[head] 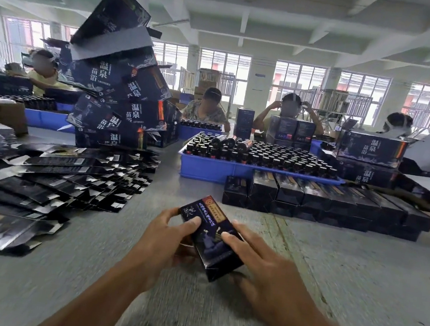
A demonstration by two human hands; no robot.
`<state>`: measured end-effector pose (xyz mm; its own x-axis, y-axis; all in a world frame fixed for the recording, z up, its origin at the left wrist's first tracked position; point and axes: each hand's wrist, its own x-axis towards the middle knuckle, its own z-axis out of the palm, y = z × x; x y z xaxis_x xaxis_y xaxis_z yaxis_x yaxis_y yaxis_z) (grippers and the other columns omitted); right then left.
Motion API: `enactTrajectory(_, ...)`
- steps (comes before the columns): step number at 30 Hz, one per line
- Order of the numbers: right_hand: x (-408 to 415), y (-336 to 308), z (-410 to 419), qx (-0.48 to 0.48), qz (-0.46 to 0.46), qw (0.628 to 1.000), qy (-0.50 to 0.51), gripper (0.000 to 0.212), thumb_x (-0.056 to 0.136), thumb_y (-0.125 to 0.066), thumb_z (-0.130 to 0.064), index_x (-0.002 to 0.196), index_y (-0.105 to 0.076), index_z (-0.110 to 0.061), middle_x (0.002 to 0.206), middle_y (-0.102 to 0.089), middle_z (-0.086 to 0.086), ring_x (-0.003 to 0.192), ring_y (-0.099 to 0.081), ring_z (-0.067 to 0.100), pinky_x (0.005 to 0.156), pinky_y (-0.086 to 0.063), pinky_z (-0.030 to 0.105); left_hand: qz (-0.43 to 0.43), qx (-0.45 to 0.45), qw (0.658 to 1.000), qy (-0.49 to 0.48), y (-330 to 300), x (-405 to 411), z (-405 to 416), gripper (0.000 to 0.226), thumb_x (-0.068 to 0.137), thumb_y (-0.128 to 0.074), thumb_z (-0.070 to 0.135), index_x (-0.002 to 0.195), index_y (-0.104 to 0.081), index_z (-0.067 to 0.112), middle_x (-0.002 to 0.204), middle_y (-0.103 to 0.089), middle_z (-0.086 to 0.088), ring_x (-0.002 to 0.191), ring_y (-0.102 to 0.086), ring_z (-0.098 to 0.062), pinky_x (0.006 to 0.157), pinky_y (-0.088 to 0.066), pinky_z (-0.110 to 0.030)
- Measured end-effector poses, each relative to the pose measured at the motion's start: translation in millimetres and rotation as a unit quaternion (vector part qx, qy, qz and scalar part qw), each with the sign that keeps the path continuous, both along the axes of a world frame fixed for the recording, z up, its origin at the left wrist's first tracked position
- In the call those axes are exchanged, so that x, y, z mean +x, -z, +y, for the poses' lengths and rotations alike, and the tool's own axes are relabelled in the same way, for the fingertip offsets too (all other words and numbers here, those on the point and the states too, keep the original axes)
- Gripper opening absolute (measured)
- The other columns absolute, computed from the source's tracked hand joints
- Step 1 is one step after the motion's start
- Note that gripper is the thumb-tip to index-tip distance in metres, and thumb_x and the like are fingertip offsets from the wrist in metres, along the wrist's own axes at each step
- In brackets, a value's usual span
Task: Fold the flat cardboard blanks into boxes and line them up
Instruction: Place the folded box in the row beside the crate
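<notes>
At nine o'clock on the grey tabletop (343,269) lies a wide fan of flat blanks (55,186), dark and glossy, overlapping each other. Behind them, toward ten o'clock, a leaning tower of large dark cartons (119,99) rises high, with white characters printed on the sides.

In the centre, at six o'clock and near to the camera, both hands hold one small dark box (210,238), folded into shape and tilted, its far end pointing to eleven o'clock. The left hand (166,240) grips its left side, the thumb lying on the top face and the fingers curled under. The right hand (256,262) grips the right side, with the fingertips pressing on the top face.

At one o'clock stands a blue tray (234,171) full of small dark bottles. Just in front of it, toward two o'clock, finished boxes (324,201) stand side by side in a row, stacked in two layers. Further to three o'clock are more large cartons (371,150). Across the tabletop several people sit.
</notes>
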<state>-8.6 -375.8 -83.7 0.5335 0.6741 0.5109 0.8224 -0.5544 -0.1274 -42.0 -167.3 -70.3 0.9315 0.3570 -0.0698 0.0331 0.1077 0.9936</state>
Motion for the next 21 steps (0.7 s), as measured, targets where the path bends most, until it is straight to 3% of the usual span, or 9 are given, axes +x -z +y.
enactTrajectory(2,-1.8,-2.7,2.0,-0.022,-0.046,0.998,0.02,0.081,0.076,-0.086,-0.028,0.147,-0.048,-0.03,0.161,-0.03,-0.013,0.116,-0.064,0.012,0.093,-0.056,0.031,-0.001,0.003,1.0,0.002,1.6,1.3,3.0,0.038,0.096,-0.065,0.032,0.131,-0.05,0.03,0.087,-0.078,-0.008,0.079,-0.076,-0.026,0.065,-0.06,-0.035)
enactTrajectory(5,4.2,-5.8,10.5,-0.039,-0.101,0.993,0.048,0.083,0.06,-0.095,-0.033,0.135,-0.061,-0.022,0.142,-0.059,-0.004,0.092,-0.073,0.012,0.074,-0.062,0.033,-0.014,0.09,0.995,-0.045,8.9,3.7,9.8,0.043,0.098,-0.056,0.047,0.137,-0.045,0.033,0.097,-0.076,-0.004,0.079,-0.076,-0.019,0.072,-0.057,-0.035)
enactTrajectory(6,10.2,-6.9,14.6,-0.036,-0.116,0.991,0.059,0.08,0.059,-0.095,-0.034,0.132,-0.064,-0.021,0.137,-0.063,-0.003,0.093,-0.074,0.015,0.075,-0.061,0.036,-0.017,0.17,0.982,-0.076,12.7,5.0,14.4,0.049,0.098,-0.051,0.053,0.143,-0.041,0.035,0.106,-0.073,-0.003,0.086,-0.074,-0.018,0.079,-0.056,-0.037)
enactTrajectory(9,41.7,-12.4,26.9,-0.027,-0.143,0.985,0.09,0.072,0.066,-0.091,-0.034,0.131,-0.065,-0.017,0.134,-0.065,0.001,0.115,-0.067,0.026,0.089,-0.054,0.047,0.02,0.417,0.901,-0.119,23.6,9.0,27.5,0.055,0.099,-0.042,0.057,0.149,-0.038,0.034,0.128,-0.063,0.0,0.11,-0.062,-0.017,0.093,-0.049,-0.038)
enactTrajectory(12,83.3,-21.8,38.5,-0.04,-0.094,0.984,0.148,0.064,0.089,-0.068,-0.043,0.147,-0.048,-0.024,0.152,-0.048,-0.005,0.142,-0.041,0.024,0.11,-0.034,0.045,0.093,0.56,0.819,-0.082,31.8,16.7,28.7,0.046,0.1,-0.039,0.057,0.14,-0.05,0.035,0.135,-0.056,0.004,0.123,-0.053,-0.019,0.103,-0.044,-0.037)
enactTrajectory(14,114.4,-24.8,45.0,-0.051,-0.072,0.978,0.19,0.062,0.094,-0.06,-0.048,0.15,-0.04,-0.029,0.156,-0.041,-0.009,0.147,-0.029,0.021,0.113,-0.027,0.041,0.108,0.632,0.764,-0.066,36.7,20.8,25.9,0.043,0.099,-0.036,0.059,0.128,-0.057,0.037,0.13,-0.054,0.011,0.123,-0.049,-0.017,0.1,-0.041,-0.033)
enactTrajectory(21,192.2,-33.9,73.1,-0.057,-0.038,0.971,0.227,0.058,0.094,-0.063,-0.046,0.146,-0.043,-0.031,0.151,-0.049,-0.004,0.149,-0.025,0.027,0.115,-0.023,0.048,0.107,0.638,0.759,-0.073,42.4,26.4,28.5,0.042,0.096,-0.034,0.065,0.124,-0.054,0.041,0.124,-0.045,0.019,0.12,-0.041,-0.009,0.098,-0.033,-0.031)
